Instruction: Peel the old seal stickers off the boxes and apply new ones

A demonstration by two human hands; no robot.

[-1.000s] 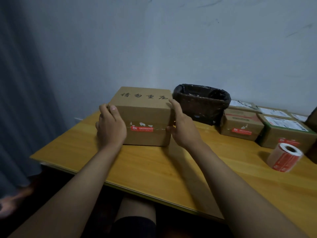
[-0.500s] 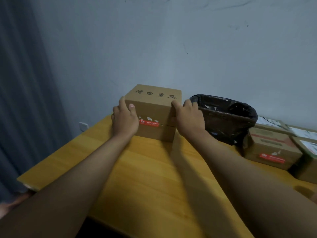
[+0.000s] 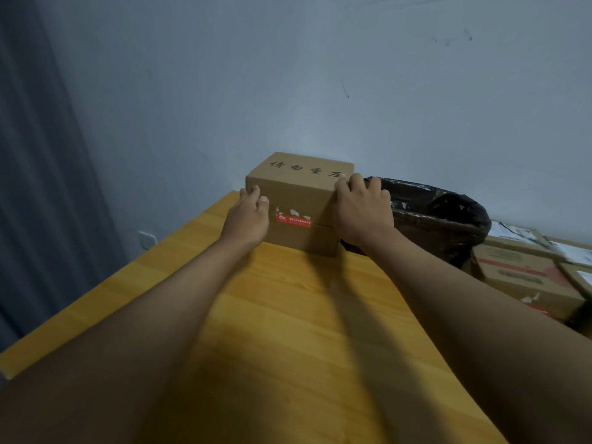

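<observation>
Two hands, left hand (image 3: 246, 216) and right hand (image 3: 362, 209), are clamped on the box (image 3: 299, 200), pushed back beside the bin (image 3: 429, 216), its red seal sticker (image 3: 293, 220) judged already renewed.

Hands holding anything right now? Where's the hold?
Both hold the cardboard box: left hand on its left side, right hand on its right side, fingers over the top edge.

place: plain room used as a small parcel-packing spot | evidence: yellow wooden table (image 3: 288, 315) against bare grey-white painted wall (image 3: 320, 75) | brown cardboard shipping boxes (image 3: 525, 277) stacked right of the fingers | black-lined wicker bin (image 3: 432, 219) | grey curtain (image 3: 38, 187) far left | white wall socket (image 3: 146, 240)
</observation>
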